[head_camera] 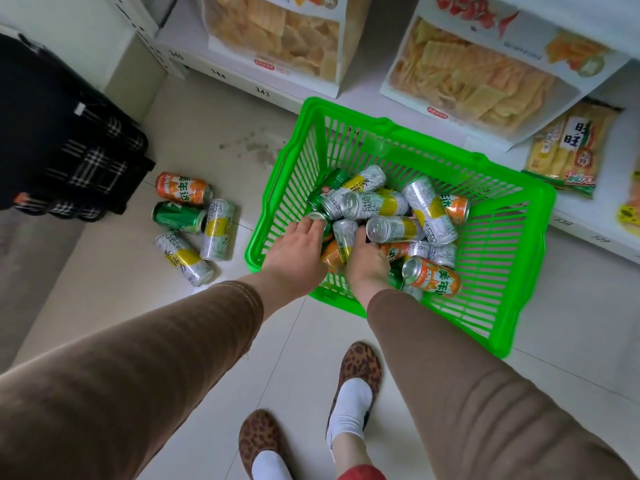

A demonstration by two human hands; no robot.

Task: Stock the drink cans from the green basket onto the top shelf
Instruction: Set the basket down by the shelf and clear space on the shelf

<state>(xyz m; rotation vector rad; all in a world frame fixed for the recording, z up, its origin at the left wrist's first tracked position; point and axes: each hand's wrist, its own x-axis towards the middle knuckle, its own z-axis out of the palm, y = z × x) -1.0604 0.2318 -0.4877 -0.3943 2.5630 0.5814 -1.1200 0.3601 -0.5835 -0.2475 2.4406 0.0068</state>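
Note:
The green basket [503, 271] stands on the floor in front of the shelves, with several drink cans lying in a heap inside: silver and yellow, orange, and green. Both hands are down in the heap. My left hand [298, 252] lies over the top end of a green can [317, 216] at the basket's near left side, fingers curled on it. My right hand [367, 263] is just beside it, with its fingers wrapped around a silver and yellow can [344, 237] that stands between the two hands. The top shelf is out of view.
Several loose cans [194, 226] lie on the tiled floor left of the basket. White lower shelves [263, 91] with large snack bags [467, 81] run behind it. A black checked bag [69, 150] sits at far left. My feet in leopard slippers [356, 386] are near the basket.

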